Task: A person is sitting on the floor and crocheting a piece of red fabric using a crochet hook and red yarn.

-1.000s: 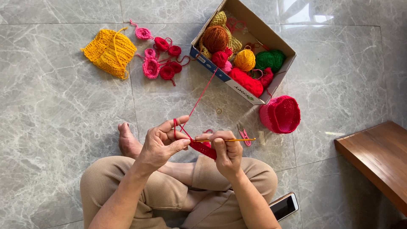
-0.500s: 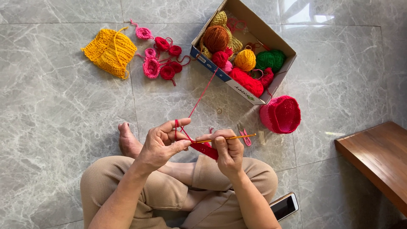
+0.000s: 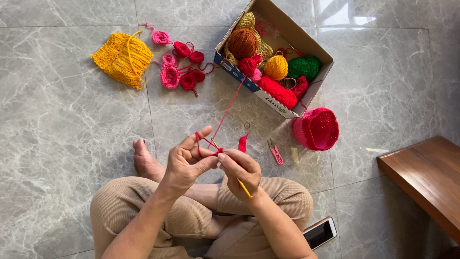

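A person sitting cross-legged on the floor is swinging the yellow hook from level to point downward, right hand gripping it, left hand pinching red yarn, working another stitch.

Beige ribbed trousers, bare forearms, bare foot, no sleeves showing

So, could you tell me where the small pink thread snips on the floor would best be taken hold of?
Probably by the closed rear loop of the pink snips, the wider lower-right end, coming straight down from above. They lie flat on the floor tile with the narrow blade tips pointing up-left toward the cardboard box, and bare tile around them leaves room for fingers on both flanks.
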